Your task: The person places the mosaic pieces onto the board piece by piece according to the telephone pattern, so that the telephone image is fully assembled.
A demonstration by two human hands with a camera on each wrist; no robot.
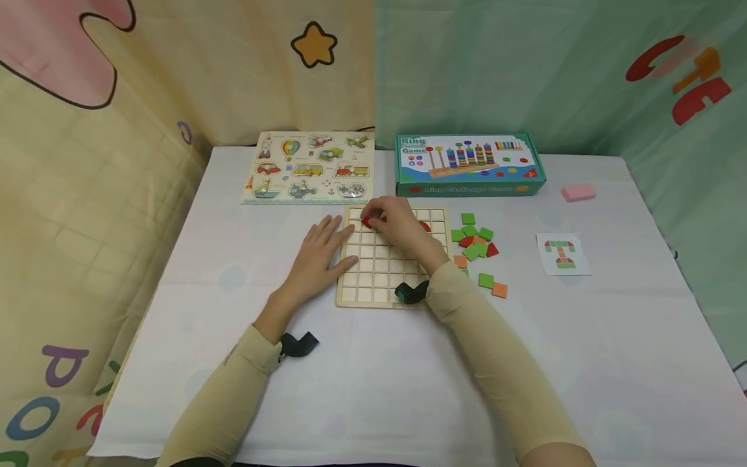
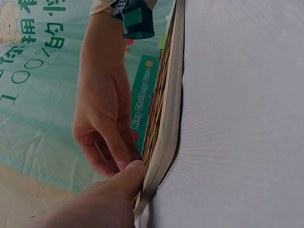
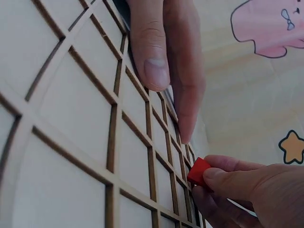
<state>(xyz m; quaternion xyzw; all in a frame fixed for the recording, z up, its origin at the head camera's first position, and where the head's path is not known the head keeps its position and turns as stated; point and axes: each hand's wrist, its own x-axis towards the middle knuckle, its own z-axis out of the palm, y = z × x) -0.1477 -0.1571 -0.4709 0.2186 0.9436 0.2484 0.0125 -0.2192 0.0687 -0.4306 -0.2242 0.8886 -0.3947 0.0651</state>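
The board (image 2: 164, 123) is seen nearly edge-on, lying on white cloth (image 2: 237, 118). Its edge is met by the thumb of the left hand (image 2: 90, 206). Just beyond, the right hand (image 2: 102, 109) is held with bent fingers, a dark device (image 2: 137, 23) worn at its wrist. The box (image 2: 142, 95) is partly hidden, backed by a printed curtain (image 2: 38, 128).

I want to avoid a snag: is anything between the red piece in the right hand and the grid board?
Nothing visible. The right hand pinches the red piece near the far left corner of the grid board; the left hand touches the left edge, not between them.
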